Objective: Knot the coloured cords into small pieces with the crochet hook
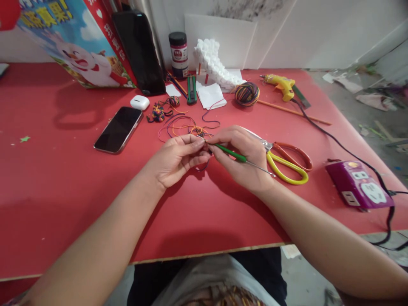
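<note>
My left hand (178,159) and my right hand (244,159) meet over the middle of the red table (63,182). The right hand pinches a crochet hook with a green handle (231,154), whose metal shaft sticks out to the right. The left hand's fingers are closed on multicoloured yarn (191,127) right at the hook's tip. The yarn trails in loose loops on the table behind the hands, towards a multicoloured yarn ball (247,93).
Scissors with yellow and orange handles (288,163) lie just right of my right hand. A black phone (118,129), white earbud case (140,102), small yarn pieces (158,113), yellow glue gun (282,84), purple power strip (358,185), dark jar (178,53) and white foam piece (212,63) surround them.
</note>
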Tool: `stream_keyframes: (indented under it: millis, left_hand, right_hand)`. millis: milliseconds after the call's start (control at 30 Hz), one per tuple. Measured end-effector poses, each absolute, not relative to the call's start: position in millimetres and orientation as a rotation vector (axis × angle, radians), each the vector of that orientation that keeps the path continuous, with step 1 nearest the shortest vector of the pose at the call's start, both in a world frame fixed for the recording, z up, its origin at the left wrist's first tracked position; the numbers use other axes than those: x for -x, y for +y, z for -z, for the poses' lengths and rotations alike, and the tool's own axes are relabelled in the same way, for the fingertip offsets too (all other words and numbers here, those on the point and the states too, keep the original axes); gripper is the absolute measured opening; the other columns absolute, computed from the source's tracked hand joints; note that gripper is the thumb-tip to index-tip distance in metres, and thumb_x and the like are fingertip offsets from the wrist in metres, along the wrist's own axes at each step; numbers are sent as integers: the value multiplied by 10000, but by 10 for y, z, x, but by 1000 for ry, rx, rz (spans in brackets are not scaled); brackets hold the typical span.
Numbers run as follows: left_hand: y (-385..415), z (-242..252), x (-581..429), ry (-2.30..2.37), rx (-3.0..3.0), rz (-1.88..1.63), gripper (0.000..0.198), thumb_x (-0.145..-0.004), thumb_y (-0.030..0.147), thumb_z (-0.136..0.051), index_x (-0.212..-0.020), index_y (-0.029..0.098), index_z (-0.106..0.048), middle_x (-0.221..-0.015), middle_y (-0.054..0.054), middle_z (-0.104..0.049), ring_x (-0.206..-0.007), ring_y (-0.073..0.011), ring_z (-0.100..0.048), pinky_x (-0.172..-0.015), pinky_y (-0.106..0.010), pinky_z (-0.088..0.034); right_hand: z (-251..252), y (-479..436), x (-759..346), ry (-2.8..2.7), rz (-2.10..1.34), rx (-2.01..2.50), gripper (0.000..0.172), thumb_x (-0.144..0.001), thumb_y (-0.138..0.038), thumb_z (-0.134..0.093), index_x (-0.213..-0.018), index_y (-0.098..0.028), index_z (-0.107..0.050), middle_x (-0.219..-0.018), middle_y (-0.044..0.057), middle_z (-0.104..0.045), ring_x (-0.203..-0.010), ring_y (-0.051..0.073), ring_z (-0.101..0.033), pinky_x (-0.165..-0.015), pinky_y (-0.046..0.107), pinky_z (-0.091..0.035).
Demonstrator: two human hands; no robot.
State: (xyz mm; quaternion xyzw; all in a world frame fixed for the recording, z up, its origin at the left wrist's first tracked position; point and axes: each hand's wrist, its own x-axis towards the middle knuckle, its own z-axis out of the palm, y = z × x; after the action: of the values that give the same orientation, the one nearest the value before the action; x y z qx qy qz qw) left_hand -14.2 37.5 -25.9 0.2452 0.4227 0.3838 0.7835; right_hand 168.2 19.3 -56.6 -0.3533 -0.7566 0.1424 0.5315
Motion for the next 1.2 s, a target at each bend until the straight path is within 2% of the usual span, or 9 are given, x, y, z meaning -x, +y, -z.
stream_keyframes:
  millis: [300, 433, 533, 600, 733, 833, 967, 1033, 1200]
  left_hand:
    - [373, 209, 110, 924, -474, -809, 311, -987, -12, -575, -711, 68, -693, -594, -4, -619, -379, -27, -528, -306, -80, -305]
    - [385, 241, 136, 879, -569, -805, 285, -990, 32, -597, -735, 83, -713, -647, -29, -682, -404, -54, -577, -371, -116, -434]
    - [409, 303, 169, 886, -640, -803, 282, -996, 269, -707, -776, 98, -748, -711, -61, -726, -504, -91, -647, -482, -165, -548]
    - [424, 338, 188, 898, -691, -813, 317, -947, 378, -772, -773, 113, -759, -672, -54, -703, -507, -96, -621, -472, -172, -517]
    - [436, 363, 218, 904, -903, -892, 222, -820, 303, -878, -745, 115, -788, -548, 14, -544, -466, -35, -421, -423, -139, -290]
    - [437, 357, 241, 915, -1047, -937, 173, -790, 285, -878, -754, 128, -815, -550, 26, -498, -493, -37, -352, -464, -173, -271]
    - [433, 315, 258, 979, -1126, -998, 173, -813, 285, -830, -713, 147, -797, -575, 1, -544, -493, -50, -325, -461, -213, -232]
    - [422, 269, 251, 997, -1109, -1034, 218, -814, 242, -821, -637, 147, -737, -594, -8, -580, -480, -43, -342, -452, -207, -242]
    - [380, 144, 204, 1027, -908, -1086, 320, -858, 173, -793, -582, 158, -632, -590, 3, -612, -479, -48, -449, -511, -182, -412]
  right_hand:
    - [552, 183, -1687, -1856, -266, 805, 149, -953, -95, -679, -1031, -211, -729, -966, 56, -767, -850, 173, -713, -752, 307, -575]
    - [561, 182, -1688, -1816, -319, 877, 126, -956, -117, -679, -1001, -224, -729, -943, 42, -754, -830, 172, -702, -752, 318, -580]
    - [567, 179, -1695, -1711, -460, 969, 95, -950, -140, -701, -977, -221, -742, -937, 37, -740, -824, 170, -703, -747, 322, -587]
    - [569, 181, -1704, -1636, -546, 996, 74, -944, -157, -721, -970, -220, -750, -937, 32, -736, -817, 166, -708, -744, 322, -597]
    - [546, 190, -1726, -1530, -700, 960, 58, -939, -181, -743, -987, -211, -754, -915, 14, -742, -725, 130, -699, -709, 301, -615]
    - [505, 191, -1731, -1495, -780, 917, 52, -925, -192, -770, -973, -200, -751, -875, 3, -752, -673, 112, -694, -688, 284, -627]
    - [461, 189, -1727, -1466, -833, 892, 86, -913, -260, -808, -942, -200, -754, -805, -7, -761, -633, 111, -693, -645, 270, -632]
    - [458, 192, -1725, -1442, -856, 882, 109, -903, -288, -825, -938, -206, -761, -767, -15, -758, -615, 114, -695, -618, 264, -629]
    - [467, 205, -1719, -1367, -898, 886, 154, -861, -315, -868, -928, -217, -770, -749, -21, -760, -599, 126, -707, -593, 279, -640]
